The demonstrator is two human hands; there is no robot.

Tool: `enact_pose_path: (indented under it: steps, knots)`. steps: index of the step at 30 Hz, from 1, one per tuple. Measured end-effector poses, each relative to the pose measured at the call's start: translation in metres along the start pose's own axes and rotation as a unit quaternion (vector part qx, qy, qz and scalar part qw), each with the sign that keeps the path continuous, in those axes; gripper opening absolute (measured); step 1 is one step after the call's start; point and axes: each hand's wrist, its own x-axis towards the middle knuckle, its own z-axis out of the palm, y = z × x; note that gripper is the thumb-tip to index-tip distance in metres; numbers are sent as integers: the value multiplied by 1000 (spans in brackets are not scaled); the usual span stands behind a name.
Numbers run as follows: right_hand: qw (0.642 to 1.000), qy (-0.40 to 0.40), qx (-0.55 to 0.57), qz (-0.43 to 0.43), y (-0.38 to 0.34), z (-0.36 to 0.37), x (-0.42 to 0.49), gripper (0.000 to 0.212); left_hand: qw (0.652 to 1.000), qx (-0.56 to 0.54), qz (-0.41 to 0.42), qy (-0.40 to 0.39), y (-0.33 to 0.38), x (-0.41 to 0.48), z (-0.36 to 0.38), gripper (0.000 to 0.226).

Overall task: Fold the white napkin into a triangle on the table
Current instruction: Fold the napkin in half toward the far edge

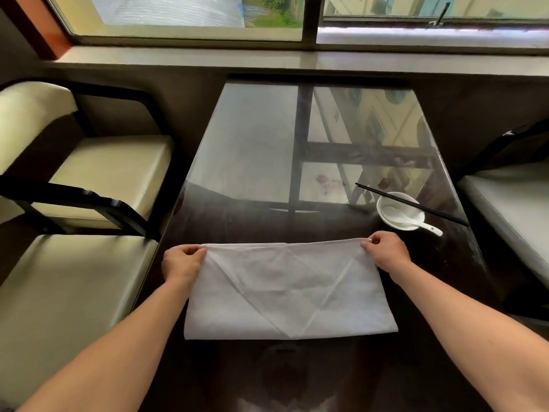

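The white napkin (289, 292) lies on the dark glass-topped table (252, 150) as a wide rectangle, folded in half, with diagonal creases across it. Its far edge shows two layers together. My left hand (182, 263) pinches the far left corner of the napkin. My right hand (386, 252) pinches the far right corner. Both hands hold the far edge stretched straight, just above the table top. The near edge rests flat on the table.
A white bowl (401, 214) with a white spoon (416, 223) in it and black chopsticks (413, 205) across its rim stands just beyond my right hand. Cream-cushioned chairs (74, 281) flank the table on the left, another seat (514, 212) on the right. A window sill runs behind.
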Motion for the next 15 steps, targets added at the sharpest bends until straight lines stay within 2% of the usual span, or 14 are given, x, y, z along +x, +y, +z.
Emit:
enact_pose_path:
  steps: [3,6,9,15]
  knots:
    - [1000,10,-9,-1,4,5,2,13,1000,23,14,17,-2,3,5,17]
    - [999,29,-12,-11,6,7,3,15,999,26,16,28,-3,5,9,5]
    - [998,53,-15,-19,8,7,7,15,997,49,37,36,-1,7,13,9]
    - [998,45,-44,-7,9,13,16,19,991,106,73,44,0,14,16,8]
